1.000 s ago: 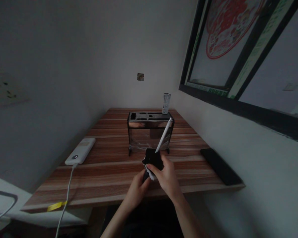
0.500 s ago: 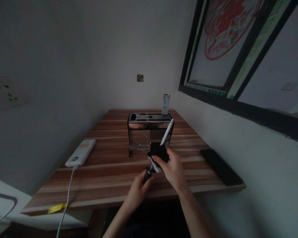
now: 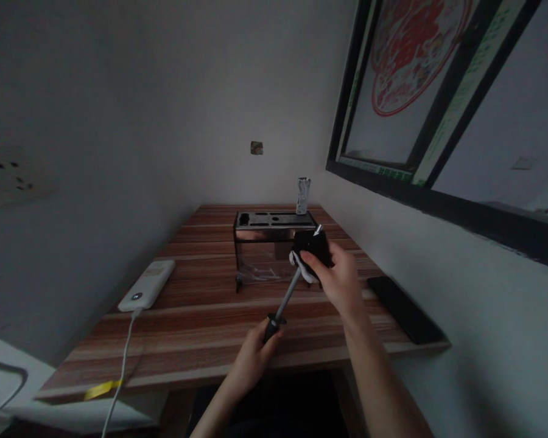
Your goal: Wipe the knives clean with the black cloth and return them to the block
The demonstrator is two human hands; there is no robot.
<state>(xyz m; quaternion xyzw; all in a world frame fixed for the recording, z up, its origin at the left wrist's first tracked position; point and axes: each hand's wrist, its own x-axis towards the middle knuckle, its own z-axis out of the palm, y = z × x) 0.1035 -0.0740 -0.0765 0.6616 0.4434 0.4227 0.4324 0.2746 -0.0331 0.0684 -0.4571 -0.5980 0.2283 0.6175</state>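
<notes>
Our hands are apart from each other, joined only by the rod (image 3: 288, 293). Our left hand (image 3: 254, 353) is wrapped around its dark handle, in front of the rack (image 3: 274, 217), and our right hand (image 3: 340, 271) pinches a black pad (image 3: 315, 246) around the shaft near the tip, before the rack's right end. A white piece (image 3: 308, 275) hangs out under the pad; whether it is the pad's lining or a separate cloth we cannot tell. The rod slants up and away from us, its tip just showing past the pad.

The step in hand looks like working the pad along the rod. To do it well, we should hold the handle firmly and let the right hand do the travelling, with even pressure all round the shaft. Near the tip we should go slowly, so the pad does not slip off, and aim the tip clear of the rack.

A silvery upright thing (image 3: 303, 196) stands at the rack's right end; whether on it or behind it is hard to judge. Left of the rack lies a white power bank (image 3: 147, 285) with its cable (image 3: 125, 353); right of the rack, a phone (image 3: 405, 309).
</notes>
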